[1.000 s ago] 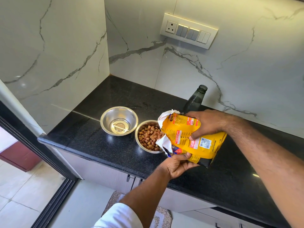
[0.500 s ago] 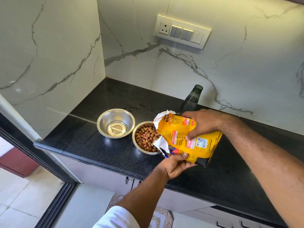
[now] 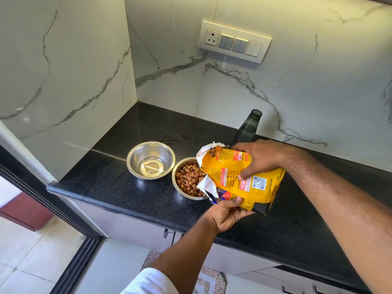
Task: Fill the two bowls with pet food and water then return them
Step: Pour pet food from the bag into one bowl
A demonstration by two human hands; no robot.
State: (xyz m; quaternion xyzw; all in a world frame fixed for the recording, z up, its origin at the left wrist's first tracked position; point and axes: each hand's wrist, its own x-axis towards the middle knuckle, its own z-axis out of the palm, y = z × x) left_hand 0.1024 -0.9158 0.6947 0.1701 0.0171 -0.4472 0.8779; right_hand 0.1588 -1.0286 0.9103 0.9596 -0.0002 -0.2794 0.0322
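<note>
Bag [image 3: 239,179] barely moved vs. a sec ago, mouth over kibble bowl [image 3: 188,179] mid-frame, right hand [image 3: 257,159] gripping top, left hand [image 3: 228,213] pinching its underside, w/ pour prob. done.

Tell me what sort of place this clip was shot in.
Most likely a home kitchen: a black stone counter with cabinets under it, marble-look walls carrying a switch plate, and a tiled floor.

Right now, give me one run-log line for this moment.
step: pouring food | left hand: holds food bag from below | right hand: grips bag top | food bowl: kibble in | water bowl: water in
</note>
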